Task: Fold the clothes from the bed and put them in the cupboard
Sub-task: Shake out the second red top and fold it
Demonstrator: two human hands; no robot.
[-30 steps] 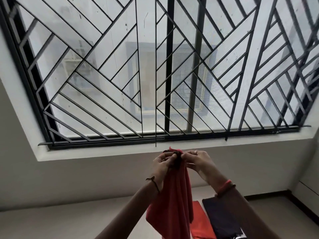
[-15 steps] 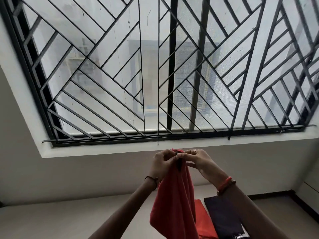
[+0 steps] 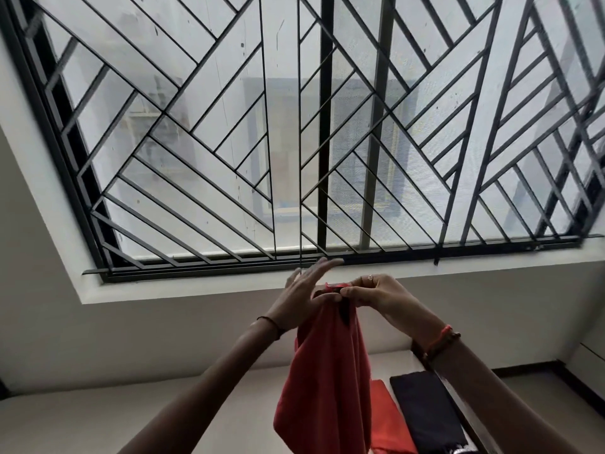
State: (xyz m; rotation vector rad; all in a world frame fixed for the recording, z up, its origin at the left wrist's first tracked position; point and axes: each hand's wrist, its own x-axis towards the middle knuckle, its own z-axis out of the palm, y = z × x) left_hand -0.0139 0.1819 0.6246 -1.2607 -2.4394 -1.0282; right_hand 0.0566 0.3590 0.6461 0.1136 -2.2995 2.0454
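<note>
Right hand (image 3: 376, 293) pinches the top of the red garment (image 3: 327, 371), hanging mid-air below the window (image 3: 209, 132); left hand (image 3: 302, 294) is beside it with fingers (image 3: 314, 271) splayed straight, gripping nothing. Imo get 2 pinches on matching corners and pull the edge taut first, or the fold bunches.

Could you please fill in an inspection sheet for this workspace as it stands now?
Surface: pale surface low in view, holding two folded cloths.
Job's things: red garment hanging in the air; folded red cloth and folded dark cloth side by side below it.
Clutter: nothing seen.
Hands: right hand pinches the garment's top edge; left hand beside it, fingers straight.
Cables: nothing seen.
Surroundings: barred window above a plain wall.
</note>
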